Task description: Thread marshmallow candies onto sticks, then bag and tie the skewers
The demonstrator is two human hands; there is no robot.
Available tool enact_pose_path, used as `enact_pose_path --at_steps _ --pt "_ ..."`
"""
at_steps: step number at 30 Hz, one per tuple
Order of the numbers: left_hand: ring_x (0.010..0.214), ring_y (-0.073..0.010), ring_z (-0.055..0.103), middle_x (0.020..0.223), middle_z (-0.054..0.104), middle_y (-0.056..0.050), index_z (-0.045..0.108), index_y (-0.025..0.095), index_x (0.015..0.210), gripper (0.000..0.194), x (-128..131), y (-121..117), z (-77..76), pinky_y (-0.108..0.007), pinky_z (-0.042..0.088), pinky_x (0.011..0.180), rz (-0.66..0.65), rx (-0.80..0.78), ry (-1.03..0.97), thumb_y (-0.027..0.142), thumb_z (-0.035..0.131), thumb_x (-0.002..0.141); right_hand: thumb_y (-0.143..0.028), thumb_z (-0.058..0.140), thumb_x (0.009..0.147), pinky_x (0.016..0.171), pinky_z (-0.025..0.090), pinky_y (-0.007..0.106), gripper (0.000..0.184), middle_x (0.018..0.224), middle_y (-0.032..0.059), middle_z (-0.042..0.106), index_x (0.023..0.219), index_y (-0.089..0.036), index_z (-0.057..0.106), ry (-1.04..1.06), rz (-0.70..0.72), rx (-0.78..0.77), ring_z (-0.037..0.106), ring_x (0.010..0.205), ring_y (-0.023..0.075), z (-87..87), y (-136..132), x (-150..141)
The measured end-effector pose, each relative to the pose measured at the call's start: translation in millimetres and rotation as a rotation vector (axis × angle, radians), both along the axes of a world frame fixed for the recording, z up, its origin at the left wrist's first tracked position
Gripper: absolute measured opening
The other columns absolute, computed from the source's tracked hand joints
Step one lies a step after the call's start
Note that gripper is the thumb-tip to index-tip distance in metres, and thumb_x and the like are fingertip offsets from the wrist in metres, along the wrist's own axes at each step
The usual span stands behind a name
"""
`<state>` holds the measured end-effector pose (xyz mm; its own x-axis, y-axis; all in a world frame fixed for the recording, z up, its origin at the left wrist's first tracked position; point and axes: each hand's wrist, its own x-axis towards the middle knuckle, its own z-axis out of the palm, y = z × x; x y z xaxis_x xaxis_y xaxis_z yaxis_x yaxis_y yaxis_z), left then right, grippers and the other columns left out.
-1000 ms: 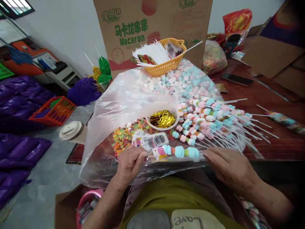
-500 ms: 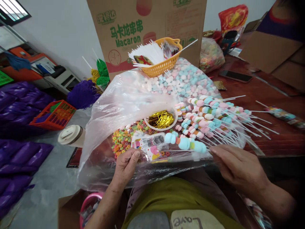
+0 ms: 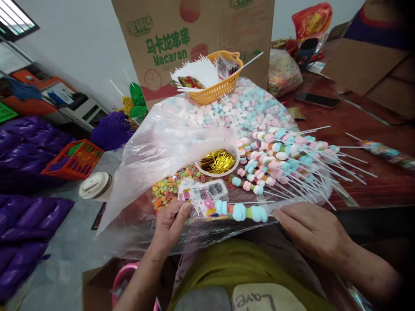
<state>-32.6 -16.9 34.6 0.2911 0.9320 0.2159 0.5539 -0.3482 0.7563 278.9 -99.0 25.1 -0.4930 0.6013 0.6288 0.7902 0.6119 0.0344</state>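
Observation:
My right hand (image 3: 313, 229) pinches the white stick of a marshmallow skewer (image 3: 239, 212), strung with blue marshmallows and some orange and green pieces. My left hand (image 3: 171, 222) is closed on the edge of a clear printed plastic bag (image 3: 207, 210) with pink and yellow marks. The skewer's far end lies at the bag; whether it is inside I cannot tell. Flat printed bags (image 3: 218, 190) lie just beyond, beside colourful cereal rings (image 3: 164, 192). A white bowl (image 3: 238, 160) holds gold twist ties (image 3: 218, 162). More marshmallow skewers (image 3: 282, 157) are piled at the right.
A yellow basket (image 3: 220, 90) with white sticks stands behind loose marshmallows (image 3: 256, 103), before a large carton (image 3: 201, 26). A phone (image 3: 317, 100) and a wrapped skewer (image 3: 385, 151) lie on the right. A lidded cup (image 3: 97, 186) stands at the left table edge.
The skewer's tip was over the printed bag, moved up and right clear of it half a second ago, and has now come back left to it. My left hand keeps hold of the bag.

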Motion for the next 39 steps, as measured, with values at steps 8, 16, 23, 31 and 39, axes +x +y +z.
enact_pose_path --at_steps 8,16,23,31,39 --pt "0.053 -0.0089 0.048 0.055 0.052 0.001 0.058 0.014 0.063 0.030 2.4 4.8 4.0 -0.019 0.037 0.052 -0.126 0.025 0.101 0.031 0.046 0.085 -0.002 0.047 0.078 0.058 0.042 0.029 0.024 0.080 0.0071 0.064 0.097 -0.015 0.054 -0.026 -0.045 0.003 0.054 0.069 0.0165 3.0 9.1 6.7" --pt "0.049 -0.0073 0.036 0.052 0.040 0.003 0.048 0.015 0.056 0.038 2.1 1.6 -2.2 -0.019 0.030 0.047 0.010 -0.287 -0.176 0.042 0.047 0.083 -0.005 0.048 0.081 0.065 0.044 0.031 0.022 0.080 0.0056 0.061 0.099 -0.016 0.055 -0.007 0.036 -0.014 0.055 0.073 0.0162 0.7 0.9 4.3" --pt "0.047 -0.0071 0.033 0.051 0.041 0.003 0.053 0.015 0.058 0.038 1.3 0.6 3.1 -0.020 0.027 0.045 -0.058 -0.330 -0.210 0.042 0.047 0.083 -0.003 0.053 0.076 0.062 0.046 0.032 0.028 0.082 0.0100 0.062 0.101 -0.016 0.055 0.116 -0.090 0.024 0.056 0.074 0.0194 7.9 -0.3 16.0" --pt "0.047 -0.0071 0.035 0.051 0.047 0.002 0.058 0.014 0.062 0.038 2.4 -1.4 1.0 -0.020 0.027 0.046 0.004 -0.320 -0.235 0.043 0.047 0.083 -0.002 0.051 0.075 0.063 0.047 0.032 0.029 0.082 0.0101 0.062 0.101 -0.012 0.055 0.184 -0.052 -0.010 0.056 0.075 0.0193 -5.0 -4.6 -11.5" --pt "0.050 -0.0088 0.043 0.054 0.053 0.001 0.062 0.014 0.065 0.037 1.4 2.6 2.0 -0.019 0.034 0.049 -0.042 -0.179 -0.112 0.041 0.046 0.084 -0.005 0.053 0.077 0.064 0.044 0.030 0.028 0.085 0.0080 0.063 0.104 -0.015 0.055 0.094 0.004 -0.056 0.055 0.075 0.0173 -11.6 -7.9 0.8"
